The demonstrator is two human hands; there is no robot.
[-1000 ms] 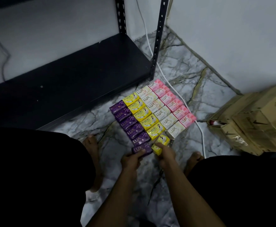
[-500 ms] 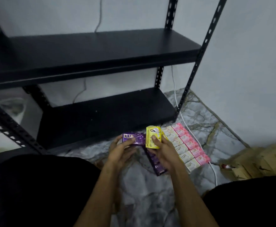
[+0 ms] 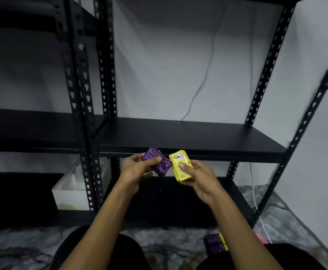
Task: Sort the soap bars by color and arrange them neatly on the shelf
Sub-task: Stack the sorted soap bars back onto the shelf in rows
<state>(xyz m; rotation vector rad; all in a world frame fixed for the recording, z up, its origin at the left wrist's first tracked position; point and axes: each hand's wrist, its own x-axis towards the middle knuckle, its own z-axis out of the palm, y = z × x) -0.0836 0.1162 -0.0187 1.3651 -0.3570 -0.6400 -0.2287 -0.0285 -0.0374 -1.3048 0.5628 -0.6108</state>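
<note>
Two bars up in the air: left hand [image 3: 138, 168] fingers curled round one purple soap bar [image 3: 158, 162], right hand [image 3: 196, 176] gripping one yellow soap bar [image 3: 180, 165], touching, right before the middle shelf [image 3: 188, 133]. Remaining bars [image 3: 215, 243] on floor at 5 o'clock, too blurry to count.

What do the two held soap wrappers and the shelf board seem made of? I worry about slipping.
Purple soap bar and yellow soap bar: glossy printed wrap, probably plastic film or coated paper, catching light. Shelf board: matte black, perhaps painted metal or laminate.

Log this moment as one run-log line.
left hand: grips purple soap bar | right hand: grips yellow soap bar | both in front of middle shelf | no bar visible on it
</note>
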